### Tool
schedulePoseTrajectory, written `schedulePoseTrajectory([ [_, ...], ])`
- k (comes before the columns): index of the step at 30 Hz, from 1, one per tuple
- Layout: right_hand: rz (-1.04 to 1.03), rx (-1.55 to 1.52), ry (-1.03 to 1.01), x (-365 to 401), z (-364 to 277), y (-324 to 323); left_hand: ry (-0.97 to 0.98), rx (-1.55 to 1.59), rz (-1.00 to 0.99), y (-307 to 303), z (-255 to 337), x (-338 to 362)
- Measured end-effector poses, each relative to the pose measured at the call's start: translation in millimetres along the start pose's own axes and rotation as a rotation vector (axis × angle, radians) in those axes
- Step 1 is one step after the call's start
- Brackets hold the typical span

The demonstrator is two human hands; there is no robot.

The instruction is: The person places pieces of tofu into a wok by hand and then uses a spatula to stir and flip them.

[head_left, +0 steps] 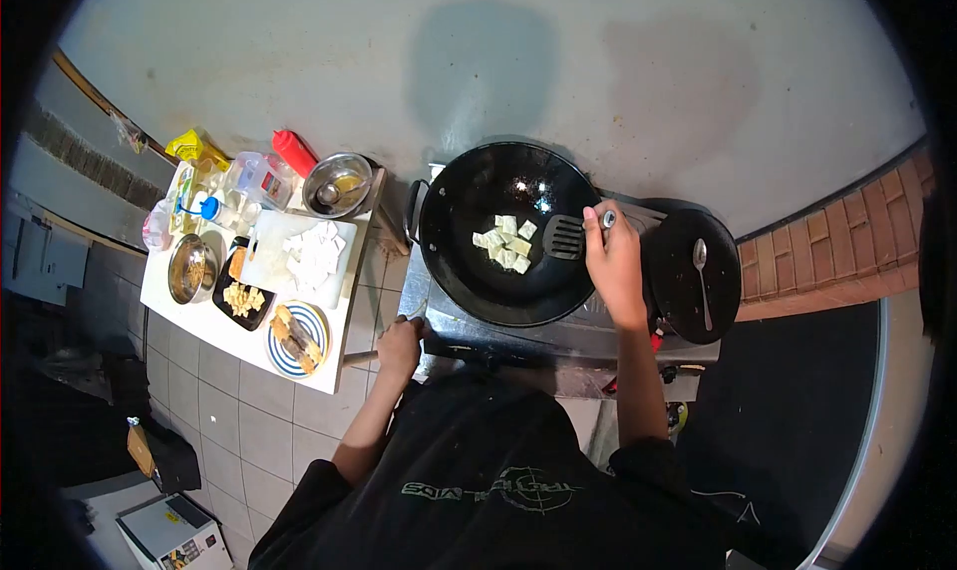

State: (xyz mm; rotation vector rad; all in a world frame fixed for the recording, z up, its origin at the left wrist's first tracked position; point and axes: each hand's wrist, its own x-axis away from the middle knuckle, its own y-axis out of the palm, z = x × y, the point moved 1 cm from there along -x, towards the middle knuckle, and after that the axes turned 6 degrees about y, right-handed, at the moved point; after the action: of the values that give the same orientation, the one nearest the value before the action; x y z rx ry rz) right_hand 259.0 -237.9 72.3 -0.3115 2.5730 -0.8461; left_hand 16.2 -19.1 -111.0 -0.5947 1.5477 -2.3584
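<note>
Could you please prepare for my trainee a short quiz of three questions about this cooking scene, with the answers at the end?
1. Which of the person's hands holds the slotted spatula?
2. True or false: the spoon lies inside the wok.
3. What colour are the rings on the plate? (A) blue (B) red (C) green

Key:
1. The right hand.
2. False; it lies on the dark round surface beside the wok.
3. A.
</note>
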Motion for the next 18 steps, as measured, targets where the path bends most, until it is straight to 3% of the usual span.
schedulePoseTrajectory([
  [5,0.026,-0.209,0.007,-6.5,32.0,30.0,0.002,-0.005,-0.013,1.3,0.1,-2.0],
  [7,-0.135,-0.437,0.271,-3.3,34.3,36.2,0.013,-0.001,-0.032,-2.1,-0.2,-2.8],
  [8,-0.132,-0.437,0.273,-0.5,34.0,39.7,0.023,0.005,-0.051,-3.0,-0.6,-3.3],
  [11,-0.036,-0.46,0.142,9.6,30.9,56.1,0.032,-0.001,-0.056,-0.8,-4.1,-5.3],
  [18,-0.093,-0.295,-0.102,32.2,-41.1,43.5,0.057,-0.031,-0.104,6.1,-10.8,-10.9],
])
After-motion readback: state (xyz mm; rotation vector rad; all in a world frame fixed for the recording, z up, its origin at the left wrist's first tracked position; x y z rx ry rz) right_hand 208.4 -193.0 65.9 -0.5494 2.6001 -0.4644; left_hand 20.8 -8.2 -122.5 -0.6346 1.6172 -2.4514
